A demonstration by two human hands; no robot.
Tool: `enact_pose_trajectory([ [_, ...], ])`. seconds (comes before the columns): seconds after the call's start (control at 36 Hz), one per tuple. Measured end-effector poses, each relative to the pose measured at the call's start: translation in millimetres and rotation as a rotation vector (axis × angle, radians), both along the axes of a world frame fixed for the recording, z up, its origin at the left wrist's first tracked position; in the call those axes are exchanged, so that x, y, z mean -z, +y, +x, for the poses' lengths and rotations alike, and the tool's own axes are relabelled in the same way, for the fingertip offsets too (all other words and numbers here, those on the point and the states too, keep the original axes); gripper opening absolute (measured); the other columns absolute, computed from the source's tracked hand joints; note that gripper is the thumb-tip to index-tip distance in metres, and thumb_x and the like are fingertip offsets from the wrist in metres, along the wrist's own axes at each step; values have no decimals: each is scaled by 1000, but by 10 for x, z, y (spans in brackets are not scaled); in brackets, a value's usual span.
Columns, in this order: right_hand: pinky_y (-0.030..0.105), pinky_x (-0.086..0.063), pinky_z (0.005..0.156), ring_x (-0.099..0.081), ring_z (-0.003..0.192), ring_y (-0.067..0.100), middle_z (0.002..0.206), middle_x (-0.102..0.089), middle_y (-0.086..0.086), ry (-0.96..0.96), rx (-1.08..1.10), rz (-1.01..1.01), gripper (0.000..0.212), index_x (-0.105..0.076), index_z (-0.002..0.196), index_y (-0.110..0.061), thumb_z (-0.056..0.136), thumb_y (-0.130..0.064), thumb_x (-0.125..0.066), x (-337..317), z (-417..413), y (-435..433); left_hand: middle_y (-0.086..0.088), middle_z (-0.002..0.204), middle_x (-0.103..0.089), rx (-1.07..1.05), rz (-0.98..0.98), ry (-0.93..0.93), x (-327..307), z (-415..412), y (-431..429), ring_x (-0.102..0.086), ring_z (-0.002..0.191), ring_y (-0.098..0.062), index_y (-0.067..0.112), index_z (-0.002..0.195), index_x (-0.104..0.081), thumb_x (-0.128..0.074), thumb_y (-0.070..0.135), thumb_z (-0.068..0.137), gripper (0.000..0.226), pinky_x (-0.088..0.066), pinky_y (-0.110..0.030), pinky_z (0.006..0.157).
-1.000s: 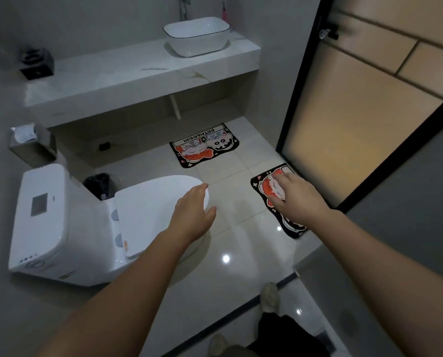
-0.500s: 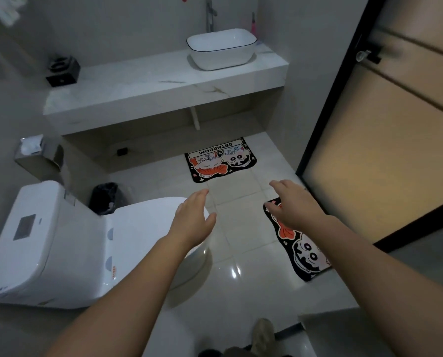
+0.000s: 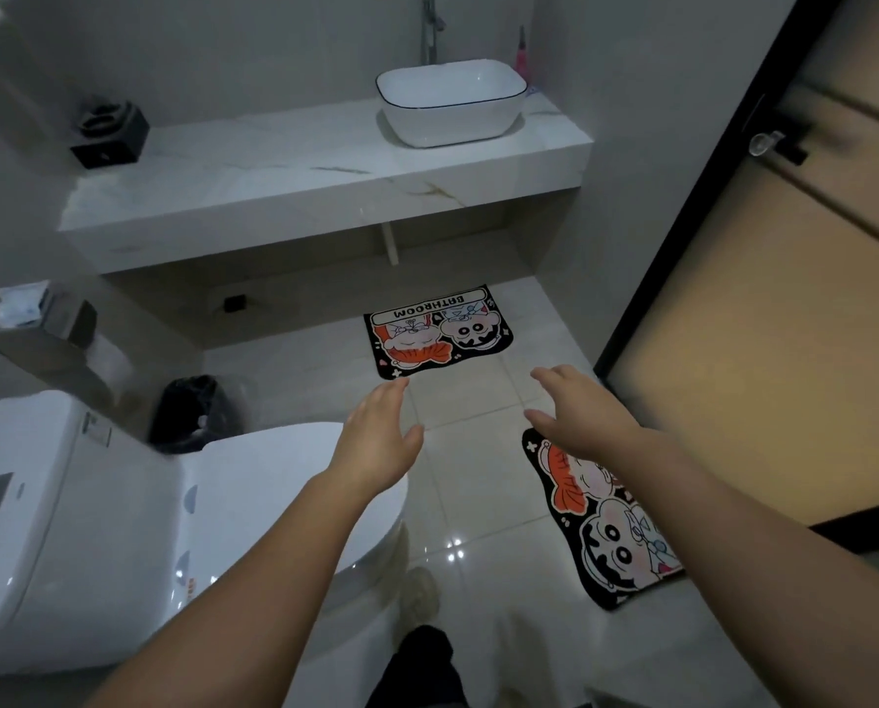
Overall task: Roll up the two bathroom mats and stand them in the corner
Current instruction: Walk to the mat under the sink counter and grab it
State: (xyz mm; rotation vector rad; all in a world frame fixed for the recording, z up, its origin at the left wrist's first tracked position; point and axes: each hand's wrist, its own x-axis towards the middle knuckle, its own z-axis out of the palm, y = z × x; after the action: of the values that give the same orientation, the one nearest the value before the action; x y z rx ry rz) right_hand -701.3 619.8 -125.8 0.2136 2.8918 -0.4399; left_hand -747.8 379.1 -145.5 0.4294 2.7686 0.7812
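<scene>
Two black cartoon bathroom mats lie flat on the pale tiled floor. The far mat (image 3: pixel 437 332), printed BATHROOM, sits just in front of the vanity. The near mat (image 3: pixel 601 523) lies along the door on the right, partly covered by my right forearm. My left hand (image 3: pixel 378 439) hovers open over the floor beside the toilet lid, its fingertips short of the far mat. My right hand (image 3: pixel 578 408) is stretched out open above the near mat's far end. Neither hand touches a mat.
A white toilet (image 3: pixel 120 523) fills the left side, with a black bin (image 3: pixel 192 413) behind it. The marble vanity (image 3: pixel 325 176) carries a basin (image 3: pixel 450 107). A frosted door (image 3: pixel 764 360) closes off the right. My shoe (image 3: pixel 419 597) stands on the floor below.
The view has moved forward into the room. Both hands have shifted further ahead; my right hand has passed beyond the near mat's far end toward the far mat.
</scene>
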Motion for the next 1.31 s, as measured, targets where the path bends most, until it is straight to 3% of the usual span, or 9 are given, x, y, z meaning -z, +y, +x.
enact_pose_trajectory([
  [0.33, 39, -42, 101, -46, 126, 28, 143, -41, 9, -9, 70, -10, 60, -31, 145, -17, 93, -39, -50, -2, -1193, 60, -3, 151, -34, 123, 1, 12, 16, -1393, 104, -32, 138, -20, 16, 148, -25, -54, 28, 91, 64, -27, -39, 115],
  [0.64, 37, -39, 103, -44, 129, 27, 146, -39, 8, -27, 93, -14, 62, -30, 146, -17, 92, -38, -51, 109, -1901, 282, -3, 151, -35, 159, -22, 15, 143, -2151, 290, -32, 138, -20, 16, 148, -24, -53, 29, 91, 65, -27, -40, 115],
  [1.31, 37, -38, 102, -42, 131, 27, 146, -40, 8, -91, -61, -80, 57, -32, 145, -17, 94, -34, -51, 358, -4083, 1700, -5, 149, -38, -56, -101, -40, 323, -3758, 1522, -38, 135, -24, 16, 146, -29, -54, 28, 91, 62, -32, -43, 111],
])
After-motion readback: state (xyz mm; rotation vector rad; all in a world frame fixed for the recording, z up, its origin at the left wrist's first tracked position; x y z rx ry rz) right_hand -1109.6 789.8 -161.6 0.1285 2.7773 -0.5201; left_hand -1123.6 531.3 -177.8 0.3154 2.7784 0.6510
